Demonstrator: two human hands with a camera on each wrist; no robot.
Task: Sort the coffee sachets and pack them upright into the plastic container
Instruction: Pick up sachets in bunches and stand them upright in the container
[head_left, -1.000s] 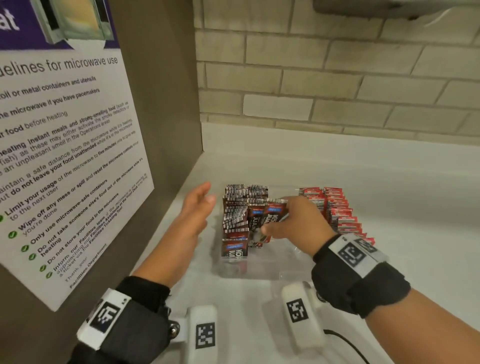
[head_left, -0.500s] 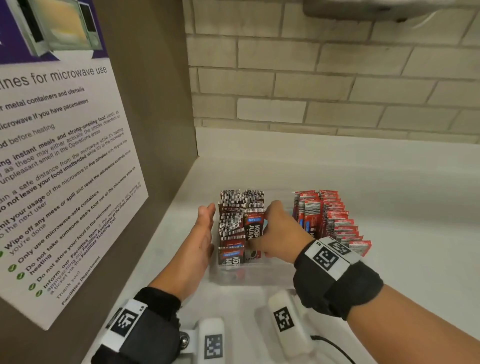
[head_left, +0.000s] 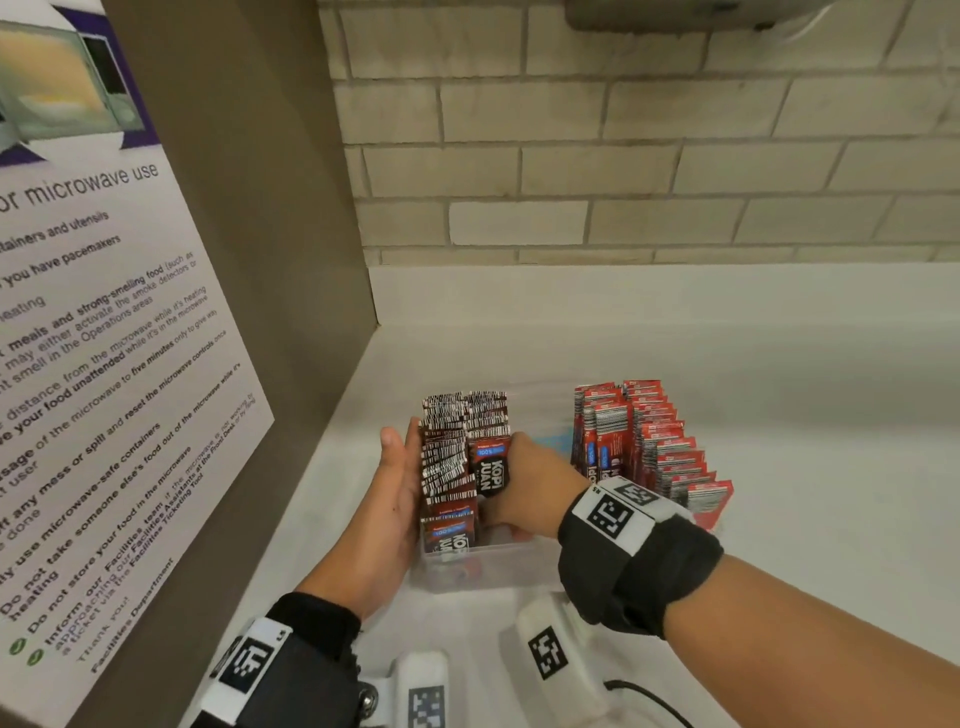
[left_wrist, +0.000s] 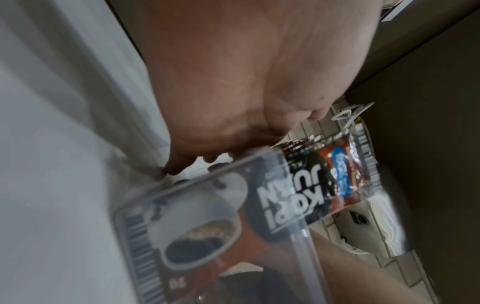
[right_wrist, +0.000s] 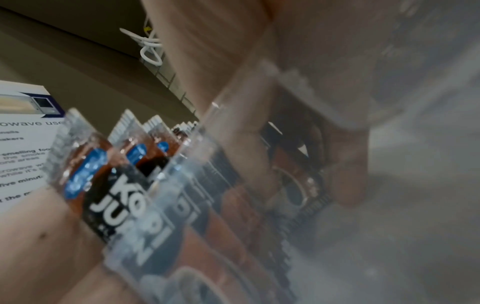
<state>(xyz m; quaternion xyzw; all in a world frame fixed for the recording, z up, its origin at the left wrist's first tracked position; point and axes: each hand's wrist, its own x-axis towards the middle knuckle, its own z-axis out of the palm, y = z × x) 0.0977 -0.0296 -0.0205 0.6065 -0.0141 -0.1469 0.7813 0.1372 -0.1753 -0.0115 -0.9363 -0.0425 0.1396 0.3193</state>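
now my left hand (head_left: 397, 499) lies flat against the plastic container (head_left: 467, 569) wall. my right hand (head_left: 524, 491) fingers curl around upright brown sachets (head_left: 488, 470) inside.

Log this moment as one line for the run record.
left hand: flat against container side | right hand: holding dark sachets inside container | red sachets: upright, right side | phase: packing

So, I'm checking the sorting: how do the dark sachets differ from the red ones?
The dark sachets are brown-black and stand in the clear container, between both hands; the red sachets are bright red, and stand to the right, untouched. Both groups stand upright in two rows, barcodes showing.
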